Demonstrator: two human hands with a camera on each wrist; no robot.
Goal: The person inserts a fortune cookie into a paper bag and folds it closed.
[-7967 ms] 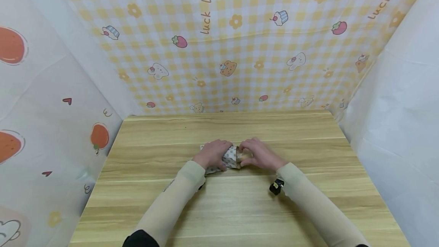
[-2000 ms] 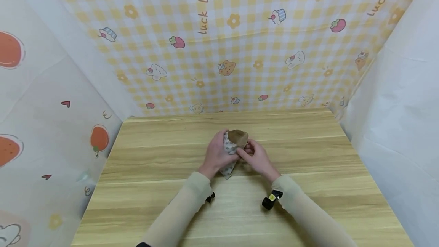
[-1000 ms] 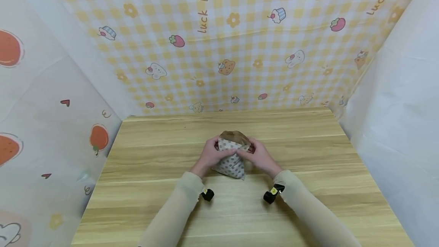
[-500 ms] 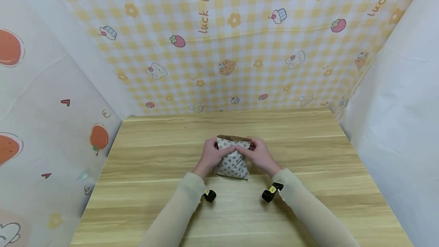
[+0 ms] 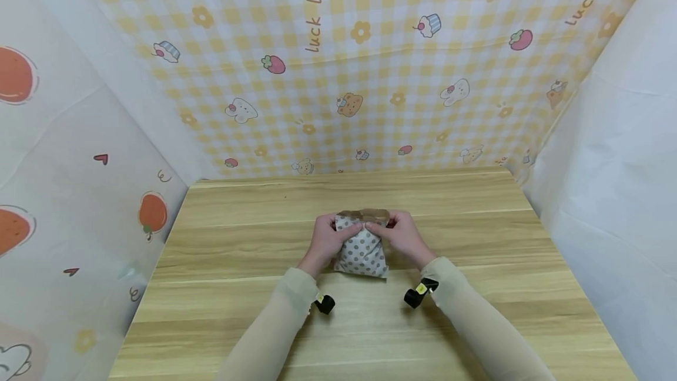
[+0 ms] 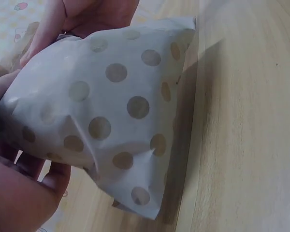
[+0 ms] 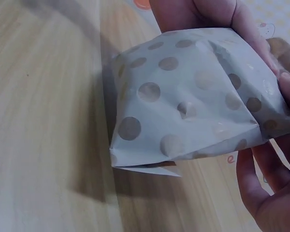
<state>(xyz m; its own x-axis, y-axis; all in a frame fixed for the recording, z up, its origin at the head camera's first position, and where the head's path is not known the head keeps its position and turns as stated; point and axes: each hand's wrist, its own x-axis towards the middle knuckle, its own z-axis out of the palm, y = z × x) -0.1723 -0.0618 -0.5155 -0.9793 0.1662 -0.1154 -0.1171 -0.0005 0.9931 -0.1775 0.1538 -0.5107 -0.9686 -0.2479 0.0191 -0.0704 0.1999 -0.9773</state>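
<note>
A white paper bag [image 5: 362,256] with grey-brown dots is at the middle of the table, its brown top edge [image 5: 365,214] turned away from me. My left hand [image 5: 324,240] grips the bag's left side near the top, and my right hand [image 5: 406,239] grips the right side. Both thumbs press on the front and nearly meet; the other fingers curl behind the paper. In the left wrist view the dotted bag [image 6: 118,99] bulges and creases toward its lower end. The right wrist view shows a folded corner flap [image 7: 152,168] at the bag's bottom. Its contents are hidden.
A wood-grain table [image 5: 254,216] lies beneath the hands. Behind it hangs a yellow checked cloth [image 5: 365,75], with white sheets on the left [image 5: 79,193] and right [image 5: 608,151]. Small black cameras [image 5: 325,304] sit at both wrists.
Eight seconds ago the bag lay sideways, the right hand at its open end. It has since been turned opening-away; both hands came to its top, where the brown edge has narrowed since one second ago.
</note>
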